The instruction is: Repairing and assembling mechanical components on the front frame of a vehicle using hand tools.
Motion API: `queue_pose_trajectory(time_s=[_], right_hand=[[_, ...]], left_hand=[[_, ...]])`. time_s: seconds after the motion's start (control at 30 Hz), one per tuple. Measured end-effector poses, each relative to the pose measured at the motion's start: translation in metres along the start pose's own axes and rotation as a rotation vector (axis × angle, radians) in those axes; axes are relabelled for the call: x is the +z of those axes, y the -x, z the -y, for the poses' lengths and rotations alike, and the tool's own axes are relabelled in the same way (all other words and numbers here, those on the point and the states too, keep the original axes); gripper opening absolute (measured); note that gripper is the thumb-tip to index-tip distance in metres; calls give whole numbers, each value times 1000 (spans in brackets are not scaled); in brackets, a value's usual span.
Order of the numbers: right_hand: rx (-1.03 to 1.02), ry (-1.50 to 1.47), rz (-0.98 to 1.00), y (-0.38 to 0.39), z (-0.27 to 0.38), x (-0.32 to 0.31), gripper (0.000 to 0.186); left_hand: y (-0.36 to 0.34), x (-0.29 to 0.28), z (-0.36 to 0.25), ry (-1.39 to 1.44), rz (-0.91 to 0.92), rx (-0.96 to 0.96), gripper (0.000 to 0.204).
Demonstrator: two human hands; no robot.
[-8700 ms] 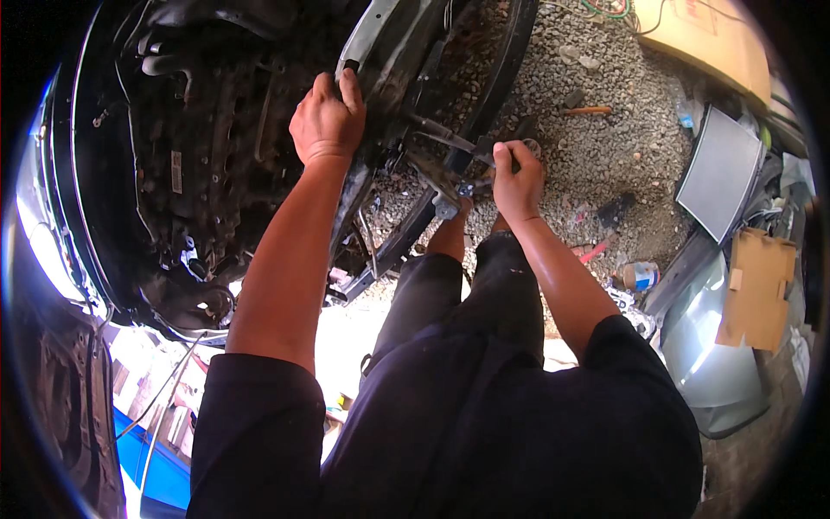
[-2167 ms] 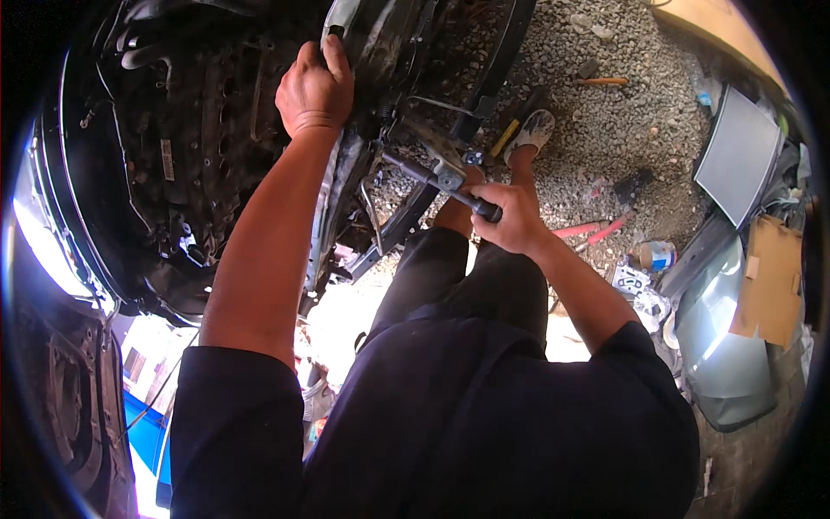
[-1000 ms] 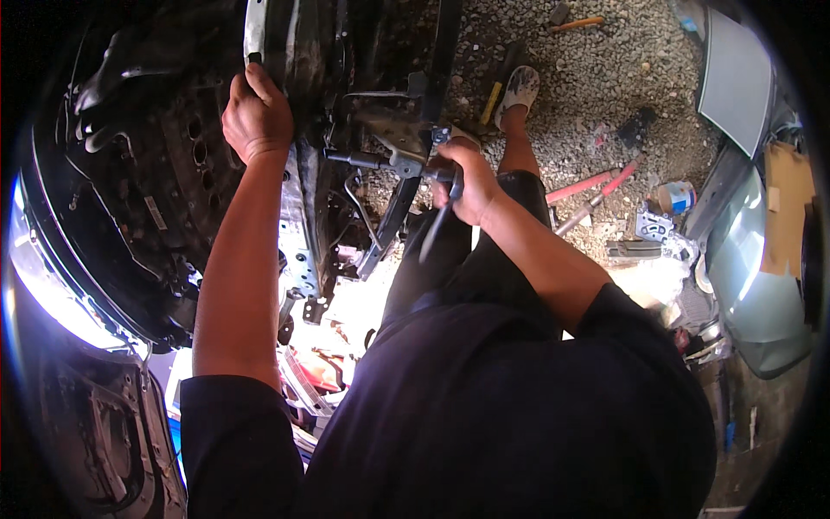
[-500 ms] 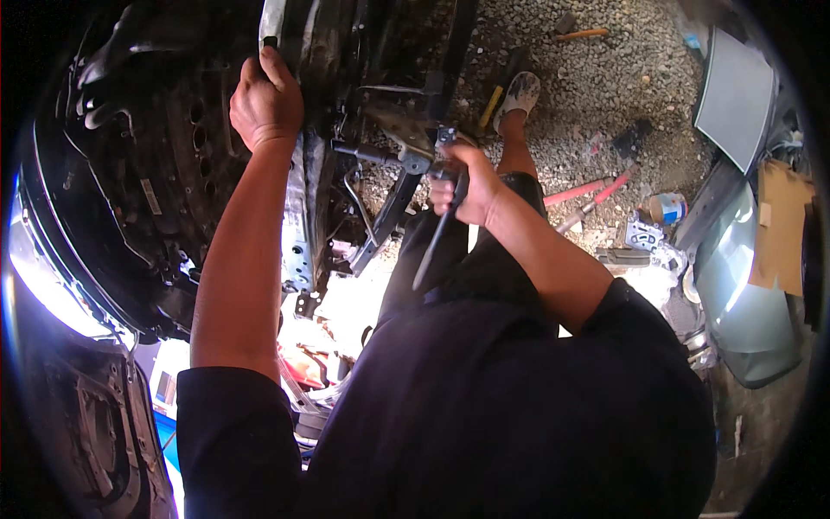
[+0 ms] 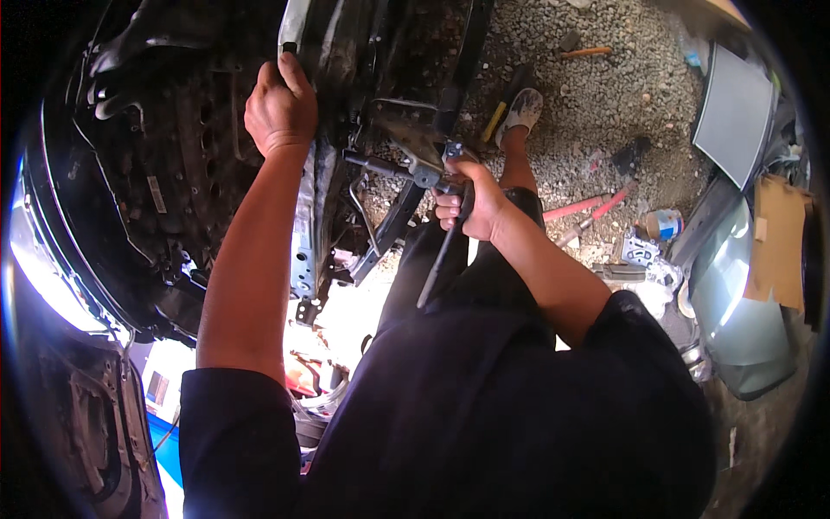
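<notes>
At the upper left, my left hand [image 5: 281, 105] is closed over the edge of a pale metal rail [image 5: 295, 24] on a stripped dark vehicle body [image 5: 164, 130]. My right hand [image 5: 474, 204] wraps round a dark metal bar [image 5: 439, 264], whose free end slants down toward my lap. Beside its thumb is a metal bracket [image 5: 424, 176] with a bolt, joined to a dark beam [image 5: 396, 212]. A dark cylindrical piece [image 5: 377, 163] sticks out leftward from that bracket. My right palm hides where the bar ends.
Gravel [image 5: 596, 95] covers the ground at the upper right, with a yellow-handled tool [image 5: 494, 119] beside my shoe. Red-handled cutters [image 5: 592, 210], a can [image 5: 665, 225] and a pale green body panel [image 5: 743, 303] lie to the right. A grey panel [image 5: 735, 112] leans behind.
The view has shifted slightly, so the vehicle and my left hand appear farther right. My right hand and the bar sit a little lower and farther right. Both grips are unchanged.
</notes>
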State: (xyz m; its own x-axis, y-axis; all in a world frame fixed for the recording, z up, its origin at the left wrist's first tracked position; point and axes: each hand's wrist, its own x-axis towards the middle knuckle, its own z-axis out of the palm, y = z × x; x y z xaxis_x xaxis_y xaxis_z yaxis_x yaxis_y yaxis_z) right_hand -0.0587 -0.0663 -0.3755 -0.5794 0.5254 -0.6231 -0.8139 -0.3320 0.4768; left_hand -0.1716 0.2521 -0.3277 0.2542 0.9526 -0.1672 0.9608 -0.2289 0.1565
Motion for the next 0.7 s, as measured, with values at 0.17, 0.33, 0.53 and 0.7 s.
queue_pose_trajectory(time_s=[0.17,0.33,0.53,0.7], right_hand=[[-929,675,-437,-7,-10,-3,38],[-641,691,-190,-7,6,-5,44],[-334,182,-383,-7,-8,6,48],[-1079,1021,-371,-19,-4,-13,34]], left_hand=[[0,0,-3,-5,0,13,58],[0,1,-1,7,1,17,58],[1,-2,1,-6,-10,4,60],[-1,0,-3,30,-29,-2,56]])
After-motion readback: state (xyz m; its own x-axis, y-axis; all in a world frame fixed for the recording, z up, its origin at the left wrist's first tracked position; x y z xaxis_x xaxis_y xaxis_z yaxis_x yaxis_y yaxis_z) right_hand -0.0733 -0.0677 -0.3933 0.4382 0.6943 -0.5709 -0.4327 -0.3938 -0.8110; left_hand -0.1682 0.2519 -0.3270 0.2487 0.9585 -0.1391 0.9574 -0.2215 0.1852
